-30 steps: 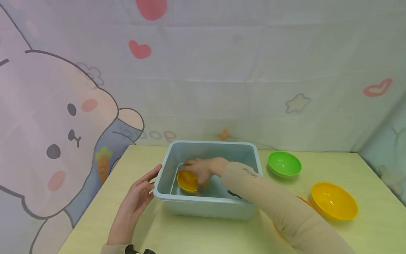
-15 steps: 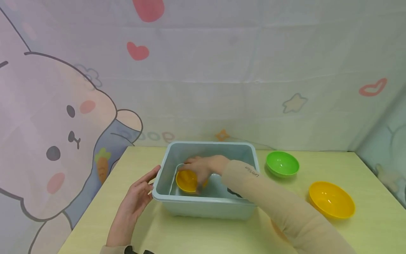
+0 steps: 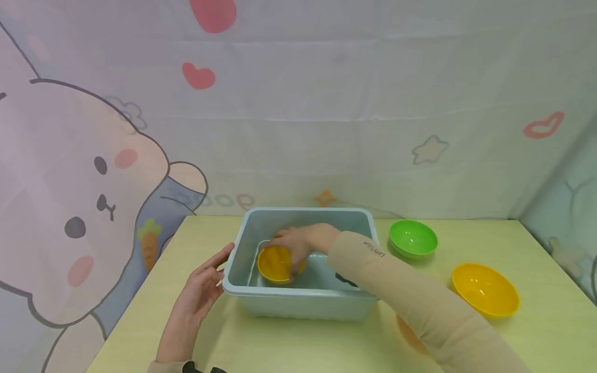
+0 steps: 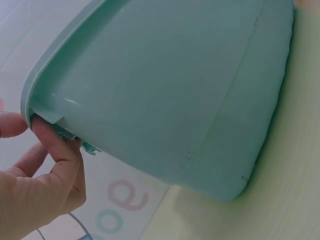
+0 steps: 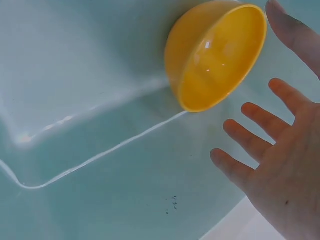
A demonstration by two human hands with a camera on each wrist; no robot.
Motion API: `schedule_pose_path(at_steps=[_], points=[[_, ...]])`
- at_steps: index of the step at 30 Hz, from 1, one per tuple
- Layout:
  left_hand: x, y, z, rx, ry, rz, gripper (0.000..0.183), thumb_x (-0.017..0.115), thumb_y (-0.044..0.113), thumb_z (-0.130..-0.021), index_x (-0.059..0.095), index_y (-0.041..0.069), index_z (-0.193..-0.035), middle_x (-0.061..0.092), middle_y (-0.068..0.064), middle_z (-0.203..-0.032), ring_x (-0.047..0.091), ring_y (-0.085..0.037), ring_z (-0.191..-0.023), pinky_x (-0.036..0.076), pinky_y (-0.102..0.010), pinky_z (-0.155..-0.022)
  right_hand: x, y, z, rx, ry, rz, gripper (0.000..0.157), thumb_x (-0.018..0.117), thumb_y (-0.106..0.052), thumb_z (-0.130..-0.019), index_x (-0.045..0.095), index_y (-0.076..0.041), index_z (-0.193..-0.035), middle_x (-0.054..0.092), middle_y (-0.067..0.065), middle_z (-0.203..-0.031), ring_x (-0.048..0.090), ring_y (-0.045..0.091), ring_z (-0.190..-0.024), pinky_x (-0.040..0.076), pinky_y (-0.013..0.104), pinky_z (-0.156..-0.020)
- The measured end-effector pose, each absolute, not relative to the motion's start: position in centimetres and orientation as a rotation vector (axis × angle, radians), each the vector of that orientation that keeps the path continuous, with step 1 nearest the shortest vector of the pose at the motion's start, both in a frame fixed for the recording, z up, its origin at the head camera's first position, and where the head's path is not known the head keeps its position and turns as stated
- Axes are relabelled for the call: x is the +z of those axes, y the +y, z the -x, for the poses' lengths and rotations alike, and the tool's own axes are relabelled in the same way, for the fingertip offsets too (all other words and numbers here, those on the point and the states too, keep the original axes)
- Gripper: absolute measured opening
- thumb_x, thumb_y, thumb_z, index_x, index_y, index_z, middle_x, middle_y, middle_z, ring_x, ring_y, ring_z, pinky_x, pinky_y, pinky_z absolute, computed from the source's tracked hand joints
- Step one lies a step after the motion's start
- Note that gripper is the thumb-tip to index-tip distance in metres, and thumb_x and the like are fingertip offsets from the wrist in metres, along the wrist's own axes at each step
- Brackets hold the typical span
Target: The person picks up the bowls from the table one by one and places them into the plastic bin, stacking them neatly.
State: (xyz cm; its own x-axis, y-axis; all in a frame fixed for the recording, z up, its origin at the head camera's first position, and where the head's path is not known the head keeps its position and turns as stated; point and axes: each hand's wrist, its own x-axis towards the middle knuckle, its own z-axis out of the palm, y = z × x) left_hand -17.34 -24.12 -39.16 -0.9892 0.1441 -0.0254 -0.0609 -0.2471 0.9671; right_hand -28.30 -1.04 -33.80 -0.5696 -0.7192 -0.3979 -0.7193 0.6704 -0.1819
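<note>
A light blue-green plastic bin (image 3: 298,303) stands on the table. My left hand (image 3: 199,298) pinches its left rim; the left wrist view has the thumb (image 4: 12,124) outside the rim and the index finger hooked under it. Inside the bin, toward the left, is a yellow bowl (image 3: 274,265). My right hand (image 3: 300,246) reaches down over this bowl with fingers spread. In the right wrist view the bowl (image 5: 220,60) shows its hollow side to the palm, and the thumb tip is right at its rim.
At the right of the table (image 3: 326,344) stand a green bowl (image 3: 413,239) and a larger yellow bowl (image 3: 485,290). An orange round thing (image 3: 410,334) is partly hidden under the right sleeve. A printed cloth (image 3: 298,129) hangs behind the table.
The whole view has shifted slightly, the bowls at the right appearing a little further left. Both hands keep nearly the same places at the bin and the yellow bowl.
</note>
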Motion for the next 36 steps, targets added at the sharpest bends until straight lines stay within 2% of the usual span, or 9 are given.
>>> schedule_pose_path(at_steps=[10, 25, 36], points=[[-39.2, -24.0, 17.5, 2.373, 1.835, -0.138, 0.057, 0.038, -0.004, -0.088, 0.057, 0.02, -0.135, 0.059, 0.017, -0.126, 0.054, -0.005, -0.113, 0.046, -0.026, -0.088, -33.1, -0.6, 27.6, 0.048, 2.454, 1.132, 0.088, 0.078, -0.034, -0.074, 0.032, -0.03, -0.149, 0.034, 0.002, -0.153, 0.033, 0.024, -0.138, 0.036, 0.048, -0.109], [-39.5, -24.3, 17.5, 2.374, 1.837, -0.212, 0.057, 0.036, -0.005, -0.089, 0.057, 0.023, -0.134, 0.059, 0.016, -0.126, 0.055, -0.005, -0.111, 0.046, -0.025, -0.087, -31.5, 0.4, 26.6, 0.151, 2.492, 1.066, 0.087, 0.078, -0.04, -0.074, 0.034, -0.033, -0.149, 0.032, -0.001, -0.155, 0.03, 0.024, -0.142, 0.035, 0.049, -0.11], [-39.7, -24.2, 17.6, 2.379, 1.82, -0.211, 0.057, 0.036, -0.005, -0.088, 0.06, 0.025, -0.131, 0.058, 0.016, -0.127, 0.054, -0.005, -0.112, 0.046, -0.026, -0.087, -30.9, 1.4, 26.0, 0.249, 2.534, 1.026, 0.08, 0.074, -0.045, -0.079, 0.035, -0.032, -0.148, 0.037, -0.001, -0.152, 0.036, 0.023, -0.139, 0.035, 0.048, -0.11]])
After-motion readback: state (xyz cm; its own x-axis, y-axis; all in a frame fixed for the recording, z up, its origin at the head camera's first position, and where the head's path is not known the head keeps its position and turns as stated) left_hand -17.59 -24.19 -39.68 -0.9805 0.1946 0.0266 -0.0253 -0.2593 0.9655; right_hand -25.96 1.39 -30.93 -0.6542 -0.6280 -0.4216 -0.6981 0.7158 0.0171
